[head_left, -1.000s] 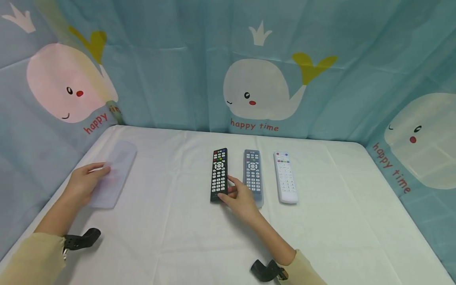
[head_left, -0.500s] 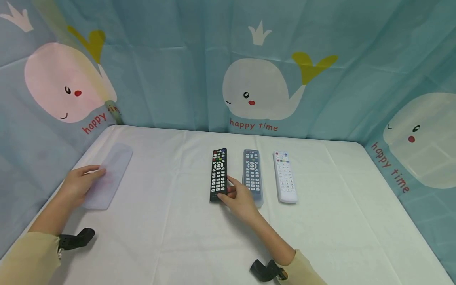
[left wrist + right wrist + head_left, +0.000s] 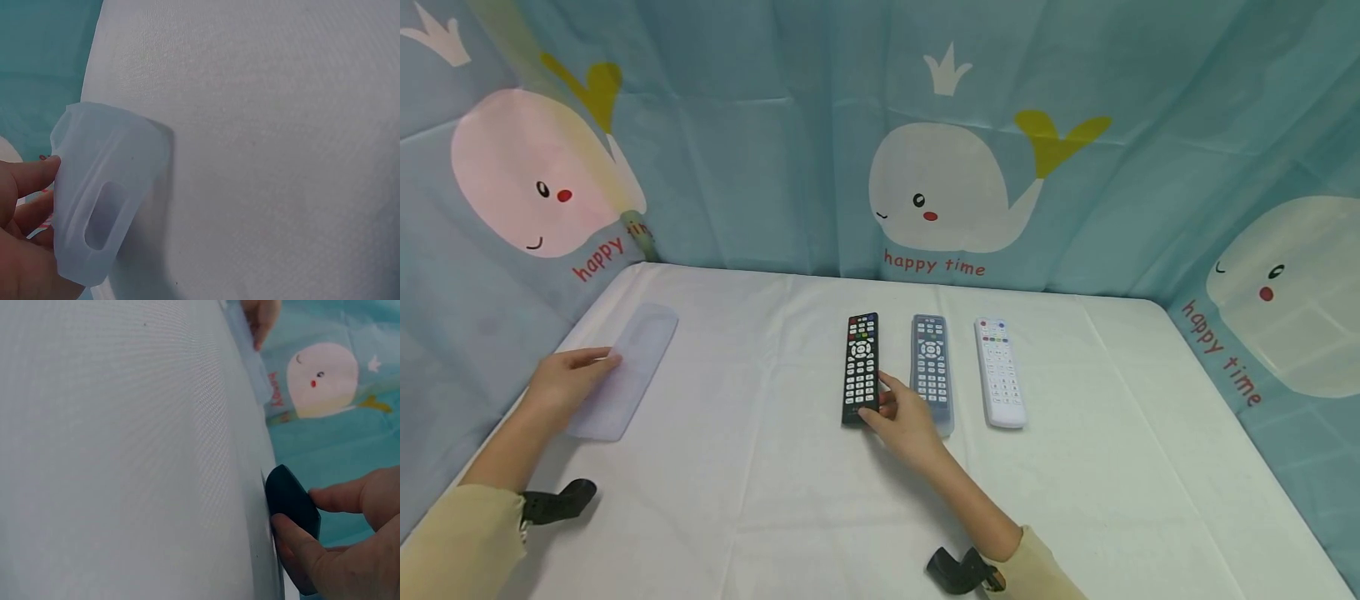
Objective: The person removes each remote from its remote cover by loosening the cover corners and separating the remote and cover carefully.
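At the left of the table my left hand pinches a translucent silicone remote cover by its left edge. The left wrist view shows the cover tilted, with an oblong slot through its back and its shadow on the cloth beside it. Near the middle, my right hand grips the black remote control at its lower right side, thumb at the bottom end. From the right wrist, the remote's dark end shows between thumb and fingers, close over the cloth.
Just right of the black remote lies a remote in a translucent cover, partly behind my right hand. A white remote lies further right. All are on a white-clothed table, bordered by a blue whale-print curtain.
My left hand has moved a little to the left with the silicone cover, mostly in the first half second. My right hand and the black remote have stayed in place.
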Demonstrator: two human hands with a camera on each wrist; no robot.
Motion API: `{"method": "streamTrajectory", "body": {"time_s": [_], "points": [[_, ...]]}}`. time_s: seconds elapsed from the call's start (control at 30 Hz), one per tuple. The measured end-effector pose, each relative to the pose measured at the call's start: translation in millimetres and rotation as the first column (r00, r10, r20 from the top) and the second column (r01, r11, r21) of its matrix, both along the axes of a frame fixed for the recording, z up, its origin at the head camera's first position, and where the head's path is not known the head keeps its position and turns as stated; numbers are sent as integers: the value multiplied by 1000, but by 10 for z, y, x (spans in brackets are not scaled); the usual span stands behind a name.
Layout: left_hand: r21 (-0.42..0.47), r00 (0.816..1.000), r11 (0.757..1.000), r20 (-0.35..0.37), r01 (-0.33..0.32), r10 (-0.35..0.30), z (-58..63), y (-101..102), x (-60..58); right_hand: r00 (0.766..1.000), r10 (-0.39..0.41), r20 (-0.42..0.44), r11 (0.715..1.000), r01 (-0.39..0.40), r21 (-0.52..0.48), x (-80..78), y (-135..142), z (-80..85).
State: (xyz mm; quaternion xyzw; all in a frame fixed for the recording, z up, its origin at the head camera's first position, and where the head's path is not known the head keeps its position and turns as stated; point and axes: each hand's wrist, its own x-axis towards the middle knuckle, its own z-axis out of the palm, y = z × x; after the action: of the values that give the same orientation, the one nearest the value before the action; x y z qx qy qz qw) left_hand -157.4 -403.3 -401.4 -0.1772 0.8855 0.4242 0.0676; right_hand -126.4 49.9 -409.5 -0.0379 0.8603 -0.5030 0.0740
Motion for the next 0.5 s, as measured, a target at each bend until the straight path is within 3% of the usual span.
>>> {"method": "streamTrajectory", "body": {"time_s": [0.2, 0.5], "points": [[-61, 999, 998, -35, -23, 21, 23, 19, 67, 1000, -4, 10, 1000, 4, 7, 13, -14, 17], [-19, 1000, 1000, -20, -24, 24, 41, -1, 156, 1000, -6, 7, 1000, 6, 26, 36, -20, 49]]}}
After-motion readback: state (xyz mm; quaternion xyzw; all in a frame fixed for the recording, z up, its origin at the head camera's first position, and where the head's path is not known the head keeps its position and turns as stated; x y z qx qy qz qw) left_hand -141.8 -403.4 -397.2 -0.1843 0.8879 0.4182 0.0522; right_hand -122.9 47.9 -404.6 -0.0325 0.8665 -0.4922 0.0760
